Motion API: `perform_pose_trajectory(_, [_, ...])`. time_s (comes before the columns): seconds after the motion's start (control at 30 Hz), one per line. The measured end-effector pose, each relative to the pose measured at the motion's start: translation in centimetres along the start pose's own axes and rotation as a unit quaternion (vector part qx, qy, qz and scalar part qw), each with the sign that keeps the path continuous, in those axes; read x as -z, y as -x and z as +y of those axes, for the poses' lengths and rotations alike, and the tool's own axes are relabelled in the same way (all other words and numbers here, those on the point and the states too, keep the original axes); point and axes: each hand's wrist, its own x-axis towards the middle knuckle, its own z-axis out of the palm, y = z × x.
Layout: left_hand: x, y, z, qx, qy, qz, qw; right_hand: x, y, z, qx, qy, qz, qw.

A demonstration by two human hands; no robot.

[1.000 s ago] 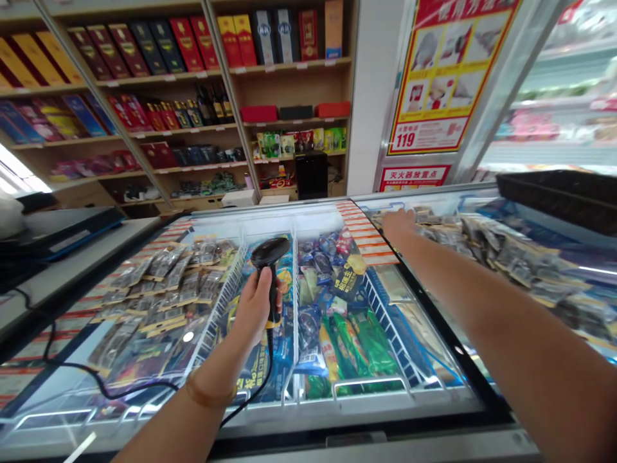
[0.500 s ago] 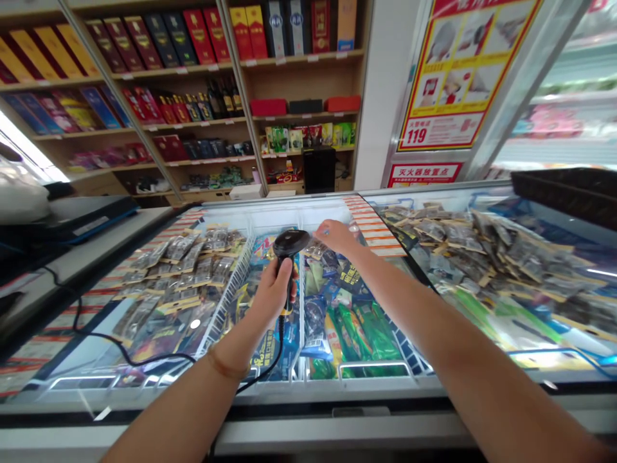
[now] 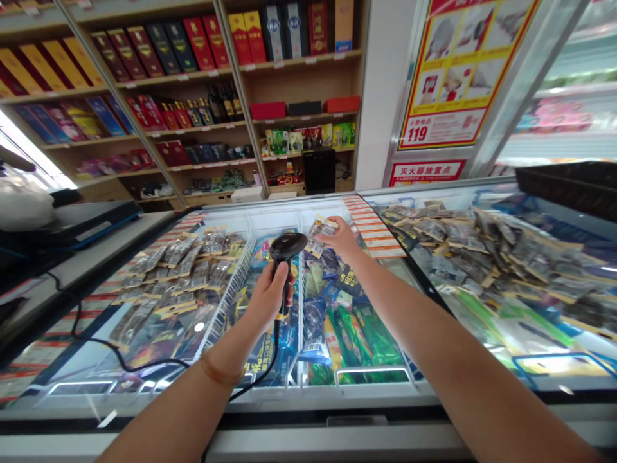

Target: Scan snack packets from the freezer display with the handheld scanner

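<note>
My left hand [image 3: 271, 289] is closed round the handle of a black barcode scanner [image 3: 288, 244], its head turned to the right. From the handle a black cable [image 3: 263, 374] hangs down. To the right of the scanner head, my right hand [image 3: 341, 239] pinches a small clear packet [image 3: 319, 233] with a pale strip along it. Both hands are over the chest freezer [image 3: 369, 421]. Below the right hand lie green ice-cream packs [image 3: 357, 334] and a blue pack [image 3: 314, 325] with a barcode.
Similar small packets [image 3: 193, 257] lie heaped on the left side, and another heap [image 3: 501, 251] is on the right. A white wire divider [image 3: 231, 289] runs through the freezer. A dark tray [image 3: 569, 186] sits at the right. Shelves [image 3: 299, 58] with boxes stand behind.
The packet has come into view in my right hand, lifted up beside the scanner head. My left hand with the scanner has shifted slightly left and down.
</note>
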Motion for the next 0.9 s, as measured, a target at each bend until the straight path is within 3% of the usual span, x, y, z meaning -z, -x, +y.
perform_pose_trajectory(0.07, [0.0, 0.1, 0.0, -0.007, -0.005, -0.008, 1.000, 0.1, -0.2, 0.0, -0.002, -0.113, 0.009, 0.994])
perform_pose_trajectory(0.13, [0.0, 0.1, 0.0, -0.010, -0.013, -0.021, 1.000, 0.1, -0.3, -0.1, 0.004, -0.155, 0.025, 0.988])
perform_pose_trajectory(0.27, [0.2, -0.2, -0.7, -0.005, -0.028, -0.043, 0.999, 0.2, -0.4, -0.4, 0.030, -0.120, 0.005, 0.992])
perform_pose_trajectory(0.43, [0.5, -0.6, -1.5, -0.004, -0.034, -0.048, 0.998, 0.5, -0.6, 0.3, 0.013, -0.013, 0.002, 1.000])
perform_pose_trajectory(0.63, [0.1, 0.1, -0.6, -0.002, -0.050, -0.071, 0.996, 0.2, -1.3, 1.0, -0.043, -0.144, -0.018, 0.988])
perform_pose_trajectory(0.9, [-0.1, 0.3, -0.4, 0.010, -0.068, -0.103, 0.992, 0.3, -1.3, 0.7, -0.067, -0.208, -0.028, 0.975])
